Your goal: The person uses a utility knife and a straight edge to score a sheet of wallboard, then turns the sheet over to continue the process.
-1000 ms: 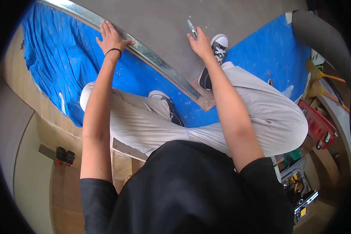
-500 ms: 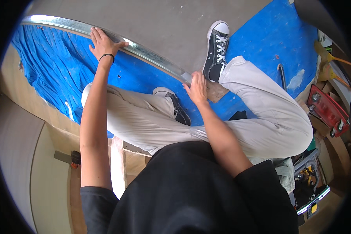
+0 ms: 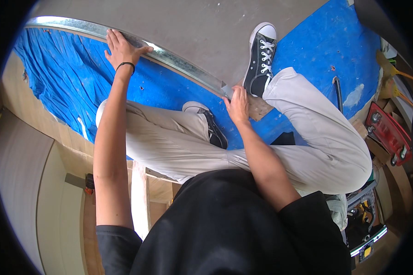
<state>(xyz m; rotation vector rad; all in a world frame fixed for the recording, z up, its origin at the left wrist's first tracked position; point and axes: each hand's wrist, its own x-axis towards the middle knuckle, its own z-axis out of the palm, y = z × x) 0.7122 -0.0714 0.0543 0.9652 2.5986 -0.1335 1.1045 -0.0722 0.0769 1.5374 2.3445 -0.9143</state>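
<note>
A long, shiny galvanized metal strip (image 3: 183, 68) runs along the edge of a grey board (image 3: 179, 27), curved by the lens. My left hand (image 3: 122, 50) rests on the strip with its fingers and thumb spread, a dark band round the wrist. At the strip's near right end, my right hand (image 3: 237, 105) has its fingers closed round a small grey metal flap (image 3: 226, 90). Whether that flap is part of the strip or a separate piece I cannot tell. A bit of brown board (image 3: 260, 109) shows beside my right hand.
A blue tarp (image 3: 303, 64) covers the floor. My sneaker (image 3: 261, 57) stands on its edge by the grey board. To the right lie a red wheeled dolly (image 3: 387, 133), brushes (image 3: 394, 78) and a tool box (image 3: 362, 211). Wooden panels (image 3: 27, 151) line the left side.
My right hand has shifted slightly to the right, and the grey flap at the strip's end shows more, tilted up. My right foot has also shifted slightly right. The left hand stays put.
</note>
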